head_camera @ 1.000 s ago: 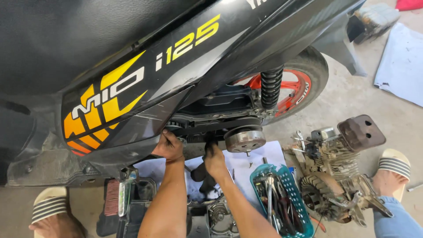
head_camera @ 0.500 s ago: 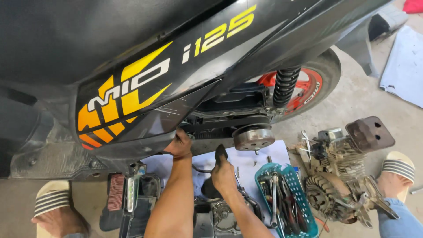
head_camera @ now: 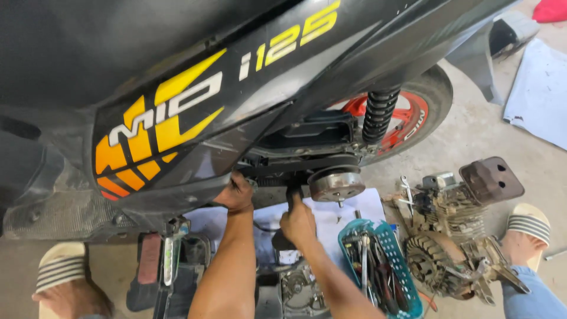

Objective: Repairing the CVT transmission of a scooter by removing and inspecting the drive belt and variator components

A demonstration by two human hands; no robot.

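Concrete workshop floor (head_camera: 472,142), scooter on its stand, pale sheet (head_camera: 354,212) spread under the engine side. Nearest the camera: a teal plastic basket (head_camera: 407,295) of hand tools on the sheet's right edge, within reach of the right hand; a stripped engine block (head_camera: 455,236) sits further right on bare floor, a striped sandal (head_camera: 528,227) beside it. Right hand (head_camera: 298,221) is clenched round a black tool handle (head_camera: 292,198); handle's long axis runs roughly upright, tip pointing up into the open transmission just left of the clutch bell (head_camera: 336,183), likely for leverage on a fastener there, though the tip is hidden. Left hand (head_camera: 236,192) reaches up under the black side panel (head_camera: 177,118), fingers curled and pressed against the casing edge, probably bracing; whether it pinches anything I can't tell. Beyond: drive belt (head_camera: 301,165) running left from the bell, rear shock spring (head_camera: 378,115), red wheel rim (head_camera: 413,118).
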